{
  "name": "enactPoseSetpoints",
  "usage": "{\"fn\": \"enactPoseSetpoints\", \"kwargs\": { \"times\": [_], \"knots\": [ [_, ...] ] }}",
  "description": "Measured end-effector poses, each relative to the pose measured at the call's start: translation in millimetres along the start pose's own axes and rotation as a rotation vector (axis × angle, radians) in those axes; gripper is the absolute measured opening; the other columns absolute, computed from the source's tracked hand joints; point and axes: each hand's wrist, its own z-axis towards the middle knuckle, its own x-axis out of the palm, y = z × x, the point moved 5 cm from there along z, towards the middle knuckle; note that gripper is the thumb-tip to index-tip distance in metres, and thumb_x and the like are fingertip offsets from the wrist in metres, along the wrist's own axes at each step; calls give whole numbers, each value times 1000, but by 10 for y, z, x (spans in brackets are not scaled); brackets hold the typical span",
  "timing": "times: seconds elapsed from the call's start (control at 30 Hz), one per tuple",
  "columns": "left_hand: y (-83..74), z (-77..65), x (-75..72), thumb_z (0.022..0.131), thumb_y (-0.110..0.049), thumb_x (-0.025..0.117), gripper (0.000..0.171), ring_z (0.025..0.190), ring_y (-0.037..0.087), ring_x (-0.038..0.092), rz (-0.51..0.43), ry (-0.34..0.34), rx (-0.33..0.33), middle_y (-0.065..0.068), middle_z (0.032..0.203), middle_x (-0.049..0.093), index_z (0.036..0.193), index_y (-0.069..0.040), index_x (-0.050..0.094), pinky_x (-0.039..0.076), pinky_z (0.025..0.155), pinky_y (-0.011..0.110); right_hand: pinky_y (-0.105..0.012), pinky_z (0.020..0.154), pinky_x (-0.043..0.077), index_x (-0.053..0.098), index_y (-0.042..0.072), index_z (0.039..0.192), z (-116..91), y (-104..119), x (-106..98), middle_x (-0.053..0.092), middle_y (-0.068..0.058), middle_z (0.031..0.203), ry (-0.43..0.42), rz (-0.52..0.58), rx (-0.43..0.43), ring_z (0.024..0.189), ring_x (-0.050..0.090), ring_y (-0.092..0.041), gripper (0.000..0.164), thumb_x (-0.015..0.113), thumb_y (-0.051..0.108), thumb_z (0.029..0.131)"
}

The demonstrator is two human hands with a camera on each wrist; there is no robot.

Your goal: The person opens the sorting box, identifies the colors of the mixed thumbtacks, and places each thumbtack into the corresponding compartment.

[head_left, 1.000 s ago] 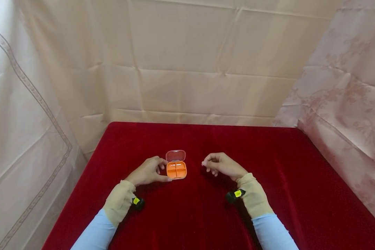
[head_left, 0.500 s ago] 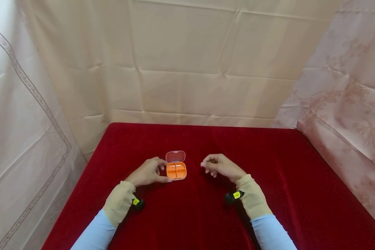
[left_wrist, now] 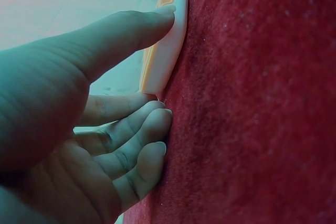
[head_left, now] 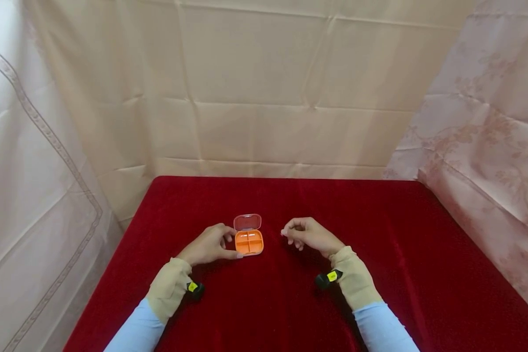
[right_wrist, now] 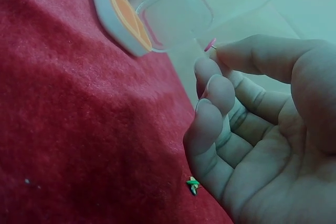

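A small pill box (head_left: 249,248) with a white shell and an orange inside divided into compartments lies on the red cloth. Its clear lid (head_left: 248,222) is raised at the back. My left hand (head_left: 208,244) holds the box from the left, thumb at the front and index finger at the rear corner; the left wrist view shows the thumb on the white wall. To the right of the box, my right hand (head_left: 313,235) pinches a tiny pink stud (right_wrist: 210,44) with a thin metal pin, between thumb and index finger. Whether it is a thumbtack or an earring I cannot tell.
A tiny green and yellow piece (right_wrist: 193,184) lies on the cloth beneath my right hand. Red velvet covers the table (head_left: 264,303). A beige curtain (head_left: 255,88) hangs behind it, with pale cloth at both sides.
My right hand has drifted slightly left toward the pill box, still pinching the stud. My left hand and the box have hardly moved; the view has tilted slightly.
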Motion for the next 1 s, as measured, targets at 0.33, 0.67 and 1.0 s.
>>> {"fn": "enactPoseSetpoints", "kwargs": {
  "times": [0.33,0.67,1.0],
  "knots": [
    [11,-16,7,72,-37,85,56,78,15,53,-22,-4,22,3,94,56,115,-7,65,47,66,28,-29,59,47,66,-2,104,-3,-6,59,60,-13,80,24,5,-10,65,53,-17,35,66,31,93],
    [1,-16,-1,73,-39,84,54,79,15,53,-22,-2,23,2,94,56,114,-8,66,47,67,29,-29,57,43,49,-10,110,-18,23,98,57,-12,81,140,168,-85,63,50,-16,34,54,22,101],
    [-11,-22,-2,73,-39,84,56,78,15,53,-15,1,23,3,94,56,115,-7,65,47,67,29,-30,56,41,46,-9,109,2,-44,86,56,-12,82,121,250,-43,63,48,-17,35,56,24,100]
  ]
}}
